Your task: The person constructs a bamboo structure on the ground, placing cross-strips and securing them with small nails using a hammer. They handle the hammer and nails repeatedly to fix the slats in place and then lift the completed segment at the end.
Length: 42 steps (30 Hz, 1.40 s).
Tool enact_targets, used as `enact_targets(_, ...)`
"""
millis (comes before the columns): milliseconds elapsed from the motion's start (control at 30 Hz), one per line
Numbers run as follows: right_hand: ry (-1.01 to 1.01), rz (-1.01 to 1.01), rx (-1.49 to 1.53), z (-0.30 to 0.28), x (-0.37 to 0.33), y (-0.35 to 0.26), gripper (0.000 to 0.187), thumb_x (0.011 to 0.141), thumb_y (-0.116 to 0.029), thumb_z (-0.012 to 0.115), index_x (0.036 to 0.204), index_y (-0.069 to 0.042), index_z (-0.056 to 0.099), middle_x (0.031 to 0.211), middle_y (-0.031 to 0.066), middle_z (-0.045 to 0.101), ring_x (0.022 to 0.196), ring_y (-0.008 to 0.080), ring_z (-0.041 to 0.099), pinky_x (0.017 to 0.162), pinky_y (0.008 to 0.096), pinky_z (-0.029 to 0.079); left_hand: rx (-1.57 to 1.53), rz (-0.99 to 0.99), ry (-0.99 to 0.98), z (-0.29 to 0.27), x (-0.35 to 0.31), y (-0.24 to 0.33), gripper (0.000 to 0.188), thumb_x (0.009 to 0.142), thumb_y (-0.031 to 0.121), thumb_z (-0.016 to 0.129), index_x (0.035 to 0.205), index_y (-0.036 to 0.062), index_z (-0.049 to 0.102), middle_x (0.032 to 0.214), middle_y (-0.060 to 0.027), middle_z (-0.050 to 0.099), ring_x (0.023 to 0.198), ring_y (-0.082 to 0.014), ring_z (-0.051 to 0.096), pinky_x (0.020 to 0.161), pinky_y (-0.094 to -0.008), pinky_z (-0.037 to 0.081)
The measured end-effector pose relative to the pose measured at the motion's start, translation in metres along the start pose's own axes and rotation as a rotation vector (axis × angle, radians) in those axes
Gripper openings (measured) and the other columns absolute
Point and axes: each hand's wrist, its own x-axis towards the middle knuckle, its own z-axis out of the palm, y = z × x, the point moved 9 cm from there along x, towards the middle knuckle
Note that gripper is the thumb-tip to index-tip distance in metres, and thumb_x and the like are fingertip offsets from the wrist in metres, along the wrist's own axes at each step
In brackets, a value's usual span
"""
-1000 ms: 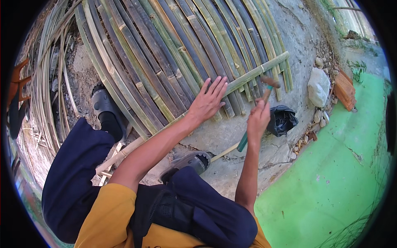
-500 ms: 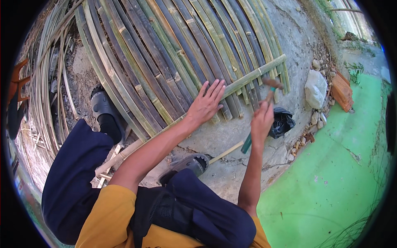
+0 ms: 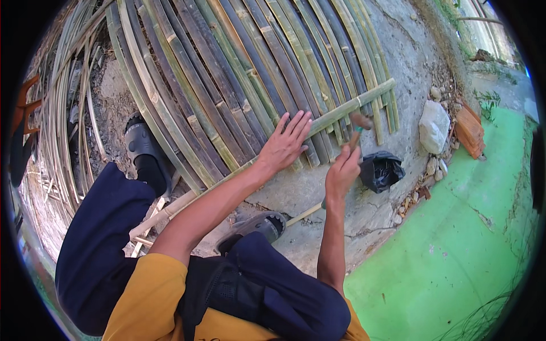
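My left hand (image 3: 285, 142) lies flat, fingers stretched out, on a bamboo crosspiece (image 3: 354, 105) and the ends of the slats beneath it. Long split bamboo slats (image 3: 227, 85), dark and green, run side by side away from me under this crosspiece. My right hand (image 3: 342, 175) is closed around the handle of a hammer (image 3: 360, 121), whose brownish head is raised at the crosspiece's near side, right of my left hand. Whether the head touches the bamboo I cannot tell. The lower handle is mostly hidden by my hand and wrist.
A black plastic bag (image 3: 382, 170) sits open on the concrete right of my right hand. Beyond it lie a white rock (image 3: 434, 126), an orange brick (image 3: 470, 131) and rubble. Thin bamboo strips (image 3: 62, 113) are heaped at left. Green-painted floor (image 3: 449, 227) spreads at right.
My right hand and the hammer have moved left along the crosspiece, uncovering more of the black bag. My left hand stays in place on the bamboo.
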Motion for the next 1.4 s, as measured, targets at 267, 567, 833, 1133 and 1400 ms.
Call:
enact_targets(267, 0.280, -0.135, 0.131, -0.012, -0.008, 0.003, 0.024, 0.111, -0.019, 0.048, 0.116, 0.003, 0.056, 0.086, 0.0258, 0.068, 0.071, 0.0440, 0.069, 0.059, 0.0508, 0.047, 0.042, 0.009, 0.022, -0.002, -0.001, 0.003, 0.077, 0.100, 0.039, 0.062, 0.161, 0.0003, 0.034, 0.172, -0.0132, 0.028, 0.160, -0.0291, 0.024, 0.130, -0.0526, 0.020)
enact_targets(567, 0.136, 0.010, 0.271, -0.012, -0.001, -0.019, 0.030, 0.112, -0.023, 0.049, 0.115, 0.005, 0.057, 0.077, 0.0175, 0.061, 0.063, 0.0297, 0.060, 0.058, 0.0420, 0.045, 0.047, -0.013, 0.014, -0.002, -0.006, -0.006, 0.081, 0.097, 0.038, 0.066, 0.161, 0.0007, 0.033, 0.173, -0.0127, 0.027, 0.160, -0.0288, 0.025, 0.130, -0.0523, 0.020)
enact_targets(833, 0.000, 0.178, 0.137, 0.013, 0.003, 0.026, 0.034, 0.111, -0.027, 0.049, 0.111, 0.004, 0.062, 0.074, 0.0121, 0.060, 0.065, 0.0204, 0.060, 0.059, 0.0411, 0.045, -0.002, -0.013, -0.029, 0.001, -0.004, -0.001, 0.079, 0.099, 0.040, 0.063, 0.162, 0.0009, 0.033, 0.173, -0.0115, 0.027, 0.160, -0.0278, 0.024, 0.131, -0.0516, 0.018)
enact_targets(1133, 0.145, -0.120, -0.078, 0.009, 0.000, 0.006, 0.030, 0.111, -0.023, 0.052, 0.119, 0.005, 0.058, 0.075, 0.0172, 0.062, 0.061, 0.0282, 0.061, 0.057, 0.0442, 0.043, 0.037, 0.005, -0.006, 0.000, -0.001, 0.004, 0.078, 0.100, 0.041, 0.061, 0.162, 0.0019, 0.033, 0.173, -0.0114, 0.027, 0.161, -0.0275, 0.023, 0.131, -0.0514, 0.018)
enact_targets(1400, 0.088, 0.200, 0.483, -0.020, 0.010, -0.013, 0.027, 0.114, -0.029, 0.044, 0.117, -0.003, 0.054, 0.072, 0.0049, 0.048, 0.054, 0.0144, 0.044, 0.049, 0.0329, 0.034, 0.071, -0.012, -0.020, 0.001, -0.007, -0.008, 0.078, 0.100, 0.041, 0.061, 0.162, 0.0013, 0.033, 0.173, -0.0117, 0.027, 0.161, -0.0279, 0.023, 0.131, -0.0520, 0.018)
